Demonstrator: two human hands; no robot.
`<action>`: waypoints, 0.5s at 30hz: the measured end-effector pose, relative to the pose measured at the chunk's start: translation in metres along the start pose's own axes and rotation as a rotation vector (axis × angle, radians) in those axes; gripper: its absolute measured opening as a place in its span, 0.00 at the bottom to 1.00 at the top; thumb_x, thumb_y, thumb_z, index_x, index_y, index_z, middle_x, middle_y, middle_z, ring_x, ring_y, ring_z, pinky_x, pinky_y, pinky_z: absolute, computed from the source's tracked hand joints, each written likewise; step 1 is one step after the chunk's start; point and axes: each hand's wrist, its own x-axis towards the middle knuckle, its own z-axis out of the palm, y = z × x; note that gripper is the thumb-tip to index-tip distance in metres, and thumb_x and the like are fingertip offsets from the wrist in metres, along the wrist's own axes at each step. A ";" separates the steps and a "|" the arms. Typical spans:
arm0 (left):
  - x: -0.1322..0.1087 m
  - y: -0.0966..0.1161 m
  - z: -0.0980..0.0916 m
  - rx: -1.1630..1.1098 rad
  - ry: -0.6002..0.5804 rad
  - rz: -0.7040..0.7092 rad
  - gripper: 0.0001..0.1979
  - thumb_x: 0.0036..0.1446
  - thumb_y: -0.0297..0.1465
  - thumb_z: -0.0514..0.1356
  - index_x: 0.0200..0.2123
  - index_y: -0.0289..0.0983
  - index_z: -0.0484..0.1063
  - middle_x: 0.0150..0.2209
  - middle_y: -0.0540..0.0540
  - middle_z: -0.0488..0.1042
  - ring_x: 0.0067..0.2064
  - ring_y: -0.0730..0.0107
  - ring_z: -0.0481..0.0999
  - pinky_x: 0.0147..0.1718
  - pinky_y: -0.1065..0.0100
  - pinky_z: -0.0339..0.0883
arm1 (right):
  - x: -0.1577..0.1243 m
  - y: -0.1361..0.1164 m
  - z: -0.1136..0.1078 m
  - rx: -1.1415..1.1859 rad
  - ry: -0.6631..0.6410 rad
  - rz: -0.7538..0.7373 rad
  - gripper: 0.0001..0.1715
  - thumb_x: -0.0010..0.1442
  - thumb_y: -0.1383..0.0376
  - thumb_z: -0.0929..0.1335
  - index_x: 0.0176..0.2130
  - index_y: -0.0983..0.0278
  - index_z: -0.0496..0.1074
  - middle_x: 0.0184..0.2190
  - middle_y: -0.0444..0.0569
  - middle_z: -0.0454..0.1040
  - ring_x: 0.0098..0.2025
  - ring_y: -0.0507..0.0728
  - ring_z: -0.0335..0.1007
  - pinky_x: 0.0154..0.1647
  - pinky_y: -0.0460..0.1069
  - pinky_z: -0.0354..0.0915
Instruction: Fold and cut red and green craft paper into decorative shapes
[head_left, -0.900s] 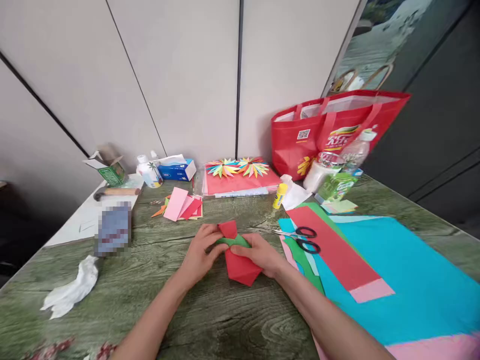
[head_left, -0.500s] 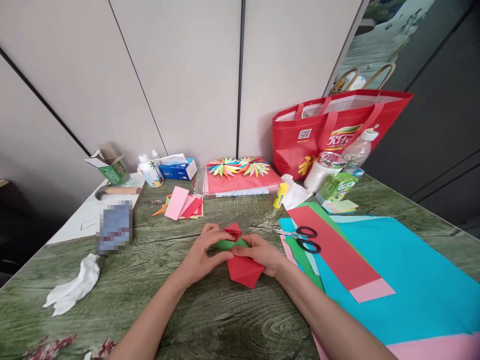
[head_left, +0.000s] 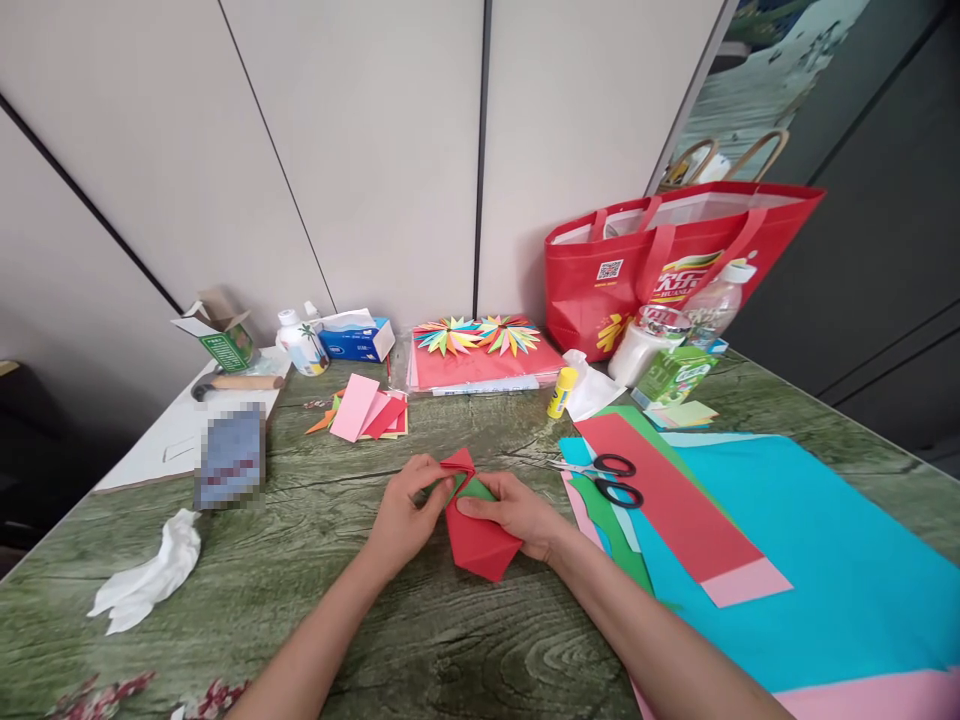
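A folded red paper piece (head_left: 477, 540) with a green piece (head_left: 474, 490) tucked into it lies on the green wood-grain table (head_left: 420, 640) in front of me. My left hand (head_left: 405, 515) pinches the red flap at its top left edge. My right hand (head_left: 517, 512) presses down on the paper's right side, fingers closed on the fold. Both hands touch the same paper piece.
Scissors (head_left: 611, 478) lie just right on large cyan, red, green and pink sheets (head_left: 750, 540). A glue stick (head_left: 561, 392), paper stars on a red stack (head_left: 480, 350), small cut papers (head_left: 364, 412), a tissue box (head_left: 358, 338), a red bag (head_left: 675, 260) and a crumpled tissue (head_left: 150, 580) surround the spot.
The red top flap has been folded down and flattened toward the green piece. My left fingers shifted along its edge; the right hand stayed pressing the paper.
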 end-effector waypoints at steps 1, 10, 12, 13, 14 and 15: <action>-0.001 -0.001 0.002 0.015 0.030 -0.010 0.08 0.55 0.29 0.53 0.28 0.37 0.72 0.26 0.49 0.64 0.31 0.70 0.64 0.30 0.70 0.58 | 0.001 0.001 0.001 0.003 0.004 -0.011 0.21 0.35 0.57 0.75 0.23 0.67 0.66 0.17 0.38 0.66 0.18 0.46 0.58 0.20 0.42 0.51; -0.003 -0.005 0.005 0.115 0.189 -0.154 0.04 0.48 0.31 0.59 0.27 0.37 0.71 0.29 0.50 0.63 0.32 0.70 0.65 0.27 0.71 0.59 | 0.001 0.005 0.005 -0.037 0.034 -0.047 0.22 0.37 0.55 0.75 0.24 0.66 0.65 0.18 0.38 0.64 0.18 0.46 0.56 0.21 0.43 0.51; -0.003 -0.005 0.006 0.125 0.219 -0.161 0.03 0.45 0.29 0.59 0.23 0.37 0.68 0.28 0.51 0.62 0.30 0.71 0.65 0.28 0.71 0.59 | 0.000 0.007 0.007 -0.046 0.024 -0.051 0.22 0.37 0.55 0.74 0.24 0.66 0.64 0.18 0.38 0.64 0.19 0.46 0.55 0.21 0.43 0.51; -0.003 -0.005 0.006 0.126 0.246 -0.171 0.03 0.44 0.27 0.59 0.21 0.36 0.66 0.27 0.51 0.62 0.30 0.71 0.64 0.28 0.71 0.59 | 0.000 0.008 0.007 -0.055 0.020 -0.060 0.22 0.38 0.55 0.74 0.24 0.66 0.64 0.18 0.38 0.63 0.19 0.46 0.55 0.21 0.43 0.51; -0.003 -0.005 0.007 0.117 0.274 -0.188 0.04 0.42 0.26 0.59 0.21 0.36 0.65 0.26 0.52 0.62 0.29 0.72 0.64 0.28 0.71 0.59 | 0.001 0.009 0.008 -0.072 0.020 -0.076 0.22 0.39 0.54 0.74 0.25 0.66 0.64 0.18 0.38 0.63 0.19 0.46 0.54 0.21 0.43 0.51; -0.003 -0.006 0.007 0.090 0.297 -0.214 0.05 0.40 0.24 0.59 0.21 0.36 0.64 0.26 0.52 0.62 0.29 0.72 0.64 0.28 0.71 0.59 | 0.001 0.009 0.008 -0.098 0.025 -0.098 0.22 0.39 0.54 0.73 0.25 0.66 0.64 0.18 0.38 0.62 0.19 0.46 0.53 0.21 0.43 0.50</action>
